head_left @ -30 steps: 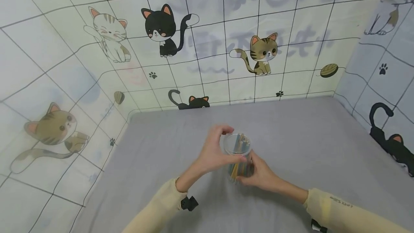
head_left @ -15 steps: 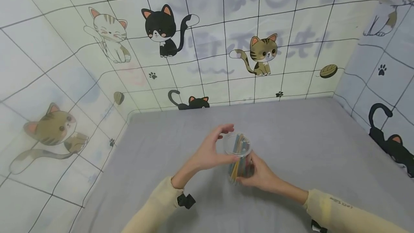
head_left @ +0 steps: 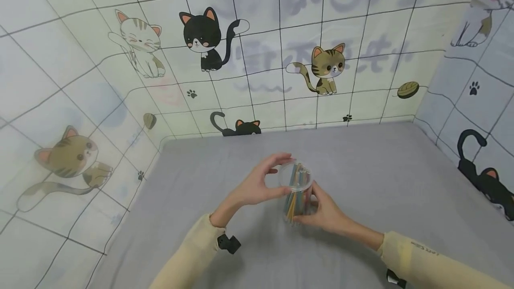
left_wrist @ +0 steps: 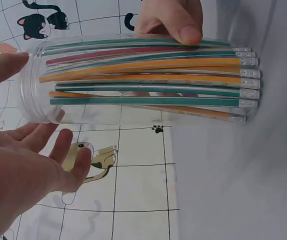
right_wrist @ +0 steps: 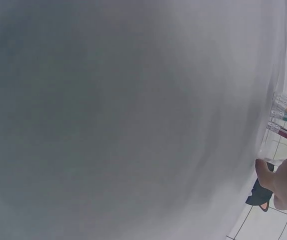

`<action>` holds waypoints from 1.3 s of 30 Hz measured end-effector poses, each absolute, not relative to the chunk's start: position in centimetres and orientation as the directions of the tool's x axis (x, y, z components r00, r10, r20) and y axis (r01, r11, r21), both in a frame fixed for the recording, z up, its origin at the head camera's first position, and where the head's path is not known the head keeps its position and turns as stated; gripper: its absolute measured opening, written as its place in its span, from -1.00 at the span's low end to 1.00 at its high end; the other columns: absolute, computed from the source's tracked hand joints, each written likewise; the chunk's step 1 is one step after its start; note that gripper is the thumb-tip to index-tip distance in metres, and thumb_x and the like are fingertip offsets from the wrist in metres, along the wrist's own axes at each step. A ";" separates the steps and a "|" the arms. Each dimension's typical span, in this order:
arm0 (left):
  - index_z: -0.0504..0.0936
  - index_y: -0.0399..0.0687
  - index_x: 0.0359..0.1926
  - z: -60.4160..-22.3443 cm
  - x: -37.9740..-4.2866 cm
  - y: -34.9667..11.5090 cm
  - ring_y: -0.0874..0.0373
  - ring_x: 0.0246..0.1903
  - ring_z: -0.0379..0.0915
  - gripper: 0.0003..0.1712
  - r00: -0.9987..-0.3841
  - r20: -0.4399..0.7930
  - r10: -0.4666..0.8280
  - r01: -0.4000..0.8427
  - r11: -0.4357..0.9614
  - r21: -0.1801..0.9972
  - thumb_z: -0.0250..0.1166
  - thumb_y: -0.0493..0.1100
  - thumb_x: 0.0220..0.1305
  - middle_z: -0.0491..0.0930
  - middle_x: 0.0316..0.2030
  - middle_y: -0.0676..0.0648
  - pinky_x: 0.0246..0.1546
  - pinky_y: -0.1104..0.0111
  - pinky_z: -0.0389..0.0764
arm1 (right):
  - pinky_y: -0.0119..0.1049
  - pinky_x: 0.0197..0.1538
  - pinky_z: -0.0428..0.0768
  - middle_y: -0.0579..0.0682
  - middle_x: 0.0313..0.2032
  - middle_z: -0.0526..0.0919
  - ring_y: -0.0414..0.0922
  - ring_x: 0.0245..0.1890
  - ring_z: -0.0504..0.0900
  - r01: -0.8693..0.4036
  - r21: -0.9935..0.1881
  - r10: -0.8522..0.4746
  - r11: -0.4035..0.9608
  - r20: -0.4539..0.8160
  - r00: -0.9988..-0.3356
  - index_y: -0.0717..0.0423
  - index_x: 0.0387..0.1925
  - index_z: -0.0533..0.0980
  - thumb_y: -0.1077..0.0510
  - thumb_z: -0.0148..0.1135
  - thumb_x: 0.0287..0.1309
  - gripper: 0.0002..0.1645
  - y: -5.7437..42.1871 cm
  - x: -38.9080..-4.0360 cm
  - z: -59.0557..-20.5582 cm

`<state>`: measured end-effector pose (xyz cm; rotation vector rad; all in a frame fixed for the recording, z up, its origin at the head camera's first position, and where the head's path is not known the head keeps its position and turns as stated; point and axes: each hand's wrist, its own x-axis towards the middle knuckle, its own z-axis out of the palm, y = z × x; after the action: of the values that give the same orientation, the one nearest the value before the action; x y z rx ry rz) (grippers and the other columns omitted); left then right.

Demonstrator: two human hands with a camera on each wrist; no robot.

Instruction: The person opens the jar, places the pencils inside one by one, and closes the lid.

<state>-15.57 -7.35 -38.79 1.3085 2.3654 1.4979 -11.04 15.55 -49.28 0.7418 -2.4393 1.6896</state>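
Note:
A clear cylindrical jar (left_wrist: pixel 98 114) holds several pencils (left_wrist: pixel 148 101) in teal, orange and dark red, their silvery ends toward the bottom. At its top is a clear round lid (head_left: pixel 296 187). My left hand (head_left: pixel 254 186) curls round this lid, thumb on the near edge and fingers at the far side. In the left wrist view the thumb touches the rim, and the lower fingers stand away from the jar. Lower down, my right hand (head_left: pixel 327 213) grips the jar's side between thumb and fingers. Whether the jar's base touches the table cannot be told.
A grey cloth (head_left: pixel 381 182) covers the table under the hands. Behind and at both sides hangs a white gridded curtain (head_left: pixel 265 66) printed with cartoon cats. A small black device (head_left: pixel 229 244) sits at the left wrist.
My left thumb has slid left along the lid's near edge, while the fingers shifted slightly right at the far side. The left forearm moved a little left. My right hand keeps its hold.

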 end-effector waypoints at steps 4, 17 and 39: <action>0.27 -0.14 0.41 -39.0 -14.7 -6.5 0.07 0.22 0.28 -0.04 -0.711 0.367 0.600 0.598 0.241 0.764 0.56 -0.15 0.03 0.41 0.26 -0.10 0.19 0.15 0.37 | 0.09 0.01 0.56 -0.08 -0.10 0.51 -0.11 0.01 0.51 -0.420 -0.866 -0.347 0.272 0.319 -0.882 0.02 0.35 0.25 0.11 0.66 -0.16 0.06 15.7 -11.0 -49.4; 0.17 -0.07 0.50 -38.6 -16.0 -7.3 0.13 0.34 0.23 -0.06 -0.643 0.329 0.692 0.585 0.166 0.794 0.44 -0.27 0.18 0.39 0.35 -0.06 0.25 0.03 0.34 | -0.07 -0.11 0.61 -0.08 -0.22 0.46 -0.14 -0.13 0.51 -0.448 -0.851 -0.341 0.275 0.349 -0.873 0.07 0.27 0.27 0.20 0.66 -0.19 0.00 15.6 -11.2 -49.7; 0.04 -0.04 0.56 -37.1 -16.3 -6.4 0.13 0.41 0.11 -0.02 -0.595 0.272 0.756 0.596 0.188 0.781 0.37 -0.18 0.23 0.33 0.39 -0.06 0.33 -0.01 0.19 | 0.11 0.02 0.56 -0.03 0.04 0.52 -0.12 0.09 0.48 -0.435 -0.862 -0.353 0.262 0.334 -0.874 0.09 0.34 0.25 0.17 0.64 -0.13 0.02 15.6 -11.1 -49.1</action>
<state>-16.30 -6.38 -37.09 1.3142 2.2805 1.3681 -11.06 15.60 -49.10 0.7625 -2.4359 1.7026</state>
